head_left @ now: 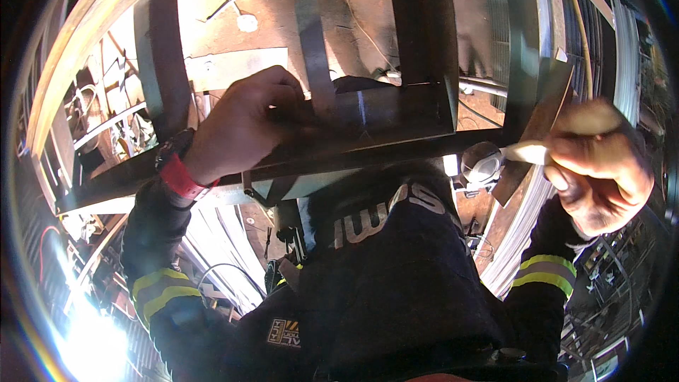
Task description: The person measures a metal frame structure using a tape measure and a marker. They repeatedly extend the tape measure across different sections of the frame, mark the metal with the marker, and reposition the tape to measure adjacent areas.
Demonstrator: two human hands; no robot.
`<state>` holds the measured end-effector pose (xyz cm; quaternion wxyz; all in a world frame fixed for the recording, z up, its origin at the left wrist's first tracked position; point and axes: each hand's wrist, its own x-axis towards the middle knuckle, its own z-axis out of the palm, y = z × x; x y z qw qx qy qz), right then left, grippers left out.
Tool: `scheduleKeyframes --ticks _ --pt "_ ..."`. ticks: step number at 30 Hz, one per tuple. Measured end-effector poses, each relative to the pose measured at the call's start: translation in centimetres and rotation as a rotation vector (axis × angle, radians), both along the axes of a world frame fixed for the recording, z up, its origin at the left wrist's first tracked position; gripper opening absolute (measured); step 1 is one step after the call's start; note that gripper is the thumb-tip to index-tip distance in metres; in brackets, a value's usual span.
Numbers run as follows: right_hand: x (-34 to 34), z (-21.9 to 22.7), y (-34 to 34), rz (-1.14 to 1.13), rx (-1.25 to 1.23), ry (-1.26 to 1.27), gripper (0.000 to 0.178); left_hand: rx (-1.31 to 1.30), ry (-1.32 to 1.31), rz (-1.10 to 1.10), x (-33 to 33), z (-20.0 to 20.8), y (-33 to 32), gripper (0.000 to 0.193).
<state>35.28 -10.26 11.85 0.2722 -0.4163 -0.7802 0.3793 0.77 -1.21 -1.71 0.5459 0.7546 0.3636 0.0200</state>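
My right hand (601, 166) is closed in a pinch around a pale, chalk-like stick (527, 152), its tip pointing left. Beside that tip is a rounded grey and silvery object (482, 163) that I cannot identify. My left hand (251, 124) reaches over a dark steel frame (467, 143), its fingers curled down in shadow near a crossbar; what they grip is hidden. To the right of those fingers, a short light line marks a dark metal plate (396, 107) on the frame.
Long steel bars (424, 21) run away from me across the frame. A cross-shaped metal tool (232, 0) lies on the floor beyond. Bundled metal lengths (219, 247) are below the frame at left. Intense light (92, 339) glares at lower left.
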Motion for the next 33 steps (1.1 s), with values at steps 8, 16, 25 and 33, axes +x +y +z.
scheduleKeyframes --ticks 8,16,25,33 --pt "2.2 -3.2 -8.0 -0.281 0.076 0.114 0.016 0.058 0.052 0.023 -9.1 1.7 0.8 0.022" --pt "-3.4 -5.5 -11.9 -0.481 0.0 0.308 0.03 0.092 -0.153 -0.025 -11.3 -0.7 1.1 0.013" --pt "-12.8 -7.0 -15.7 -0.723 -0.099 0.621 0.026 -0.032 -0.122 0.019 -8.8 -1.3 0.9 0.013" --pt "-14.8 -8.9 -17.4 -0.842 -0.283 0.684 0.026 -0.011 -0.148 -0.023 -9.1 -1.7 1.0 0.017"
